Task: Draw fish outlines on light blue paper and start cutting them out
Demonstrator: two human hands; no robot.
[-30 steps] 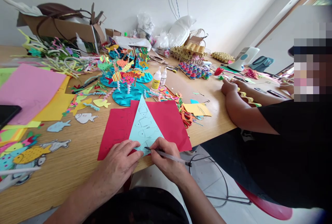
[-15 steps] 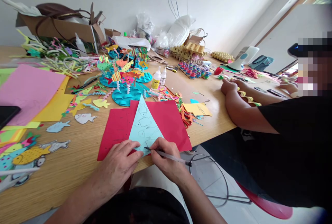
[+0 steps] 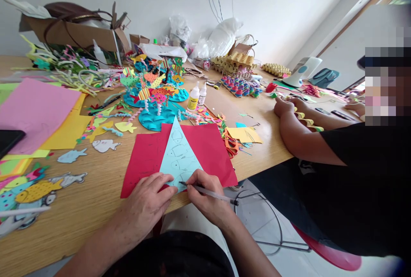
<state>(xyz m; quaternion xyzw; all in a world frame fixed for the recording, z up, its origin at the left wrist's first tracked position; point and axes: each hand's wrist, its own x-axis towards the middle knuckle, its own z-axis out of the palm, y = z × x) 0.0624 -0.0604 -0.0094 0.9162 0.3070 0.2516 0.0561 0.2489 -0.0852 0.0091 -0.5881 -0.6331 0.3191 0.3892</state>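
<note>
Head view: drawing on a light-blue triangular paper sheet (image 3: 180,157) near the front edge of the wooden table (image 3: 96,208).
The right hand (image 3: 205,198) grips a slim grey pen (image 3: 210,192), tip on the sheet; the left hand (image 3: 146,204) lies flat, unclenched, pressing the sheet's lower corner. The sheet lies on a red paper sheet (image 3: 208,148). Two white glue bottles (image 3: 196,97) stand beyond. A co-worker's arm (image 3: 298,133) rests on the table to the right.

Bright, even daylight fills the scene, seemingly from the doorway at the far right, where the view washes out. A soft sheen lies on the wooden tabletop (image 3: 266,138) just right of the yellow paper scraps (image 3: 244,135). Shadows are faint. The wide lens bends the tabletop's edges; focus is sharp, though a co-worker's face is pixelated.
</note>
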